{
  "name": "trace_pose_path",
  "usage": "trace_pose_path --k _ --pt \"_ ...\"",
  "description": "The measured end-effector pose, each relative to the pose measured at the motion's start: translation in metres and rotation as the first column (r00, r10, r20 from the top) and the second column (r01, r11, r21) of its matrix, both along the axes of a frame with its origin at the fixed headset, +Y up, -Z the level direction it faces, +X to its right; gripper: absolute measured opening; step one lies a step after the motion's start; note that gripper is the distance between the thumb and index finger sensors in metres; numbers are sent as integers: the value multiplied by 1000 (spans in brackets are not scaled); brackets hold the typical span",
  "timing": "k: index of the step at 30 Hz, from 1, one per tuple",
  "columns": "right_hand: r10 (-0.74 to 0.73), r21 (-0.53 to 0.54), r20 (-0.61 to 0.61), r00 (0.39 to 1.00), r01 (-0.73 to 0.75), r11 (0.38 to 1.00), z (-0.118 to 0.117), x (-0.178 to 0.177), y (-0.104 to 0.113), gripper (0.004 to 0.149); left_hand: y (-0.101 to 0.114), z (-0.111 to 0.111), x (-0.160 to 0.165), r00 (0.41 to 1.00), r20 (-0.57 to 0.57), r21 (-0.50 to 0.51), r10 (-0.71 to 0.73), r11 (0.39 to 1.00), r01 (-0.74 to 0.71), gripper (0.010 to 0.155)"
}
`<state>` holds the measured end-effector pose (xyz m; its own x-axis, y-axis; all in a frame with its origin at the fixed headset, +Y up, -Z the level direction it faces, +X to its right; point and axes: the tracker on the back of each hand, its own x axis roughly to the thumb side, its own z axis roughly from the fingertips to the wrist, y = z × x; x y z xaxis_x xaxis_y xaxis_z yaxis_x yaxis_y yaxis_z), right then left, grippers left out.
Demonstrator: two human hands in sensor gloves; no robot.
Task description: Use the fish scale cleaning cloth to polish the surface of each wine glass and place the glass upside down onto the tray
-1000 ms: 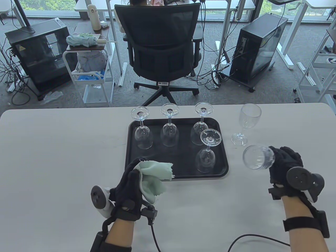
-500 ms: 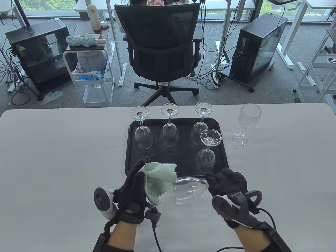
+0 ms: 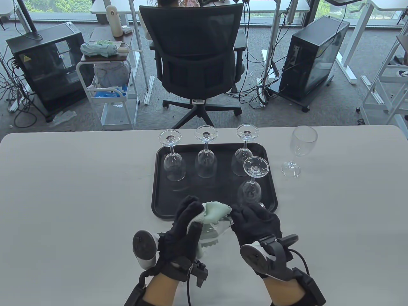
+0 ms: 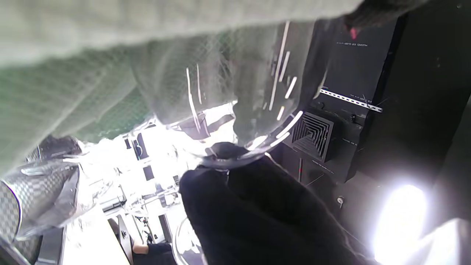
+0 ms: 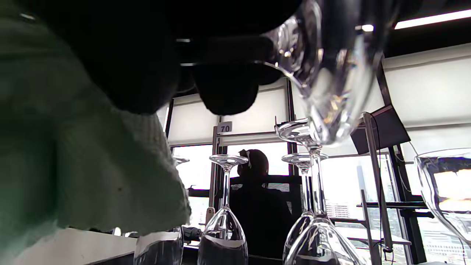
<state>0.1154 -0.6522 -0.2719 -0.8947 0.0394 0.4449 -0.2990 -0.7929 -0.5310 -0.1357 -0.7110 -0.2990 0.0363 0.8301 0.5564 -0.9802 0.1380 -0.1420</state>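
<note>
Both hands meet over the table just in front of the black tray (image 3: 159, 178). My left hand (image 3: 188, 229) grips the pale green cloth (image 3: 215, 213) and wraps it round the bowl of a wine glass (image 3: 216, 231) lying sideways between the hands. My right hand (image 3: 255, 223) holds that glass at its other end. In the left wrist view the cloth (image 4: 73, 59) covers the glass bowl (image 4: 235, 110). The held glass (image 5: 331, 73) and cloth (image 5: 73, 165) fill the right wrist view. Several glasses (image 3: 173, 159) stand upside down on the tray.
One upright wine glass (image 3: 301, 146) stands on the table right of the tray. An upturned glass (image 3: 251, 185) stands at the tray's front right, close to my right hand. A black office chair (image 3: 194, 63) sits beyond the table's far edge.
My right hand carried the glass from the right side leftward to the middle. My left hand moved right and wrapped the cloth round the bowl.
</note>
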Motion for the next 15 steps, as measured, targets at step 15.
trace_pose_path --k 15 --pt "-710 -367 -293 641 610 702 -29 63 -40 91 6 -4 -17 987 54 -67 152 987 -148 55"
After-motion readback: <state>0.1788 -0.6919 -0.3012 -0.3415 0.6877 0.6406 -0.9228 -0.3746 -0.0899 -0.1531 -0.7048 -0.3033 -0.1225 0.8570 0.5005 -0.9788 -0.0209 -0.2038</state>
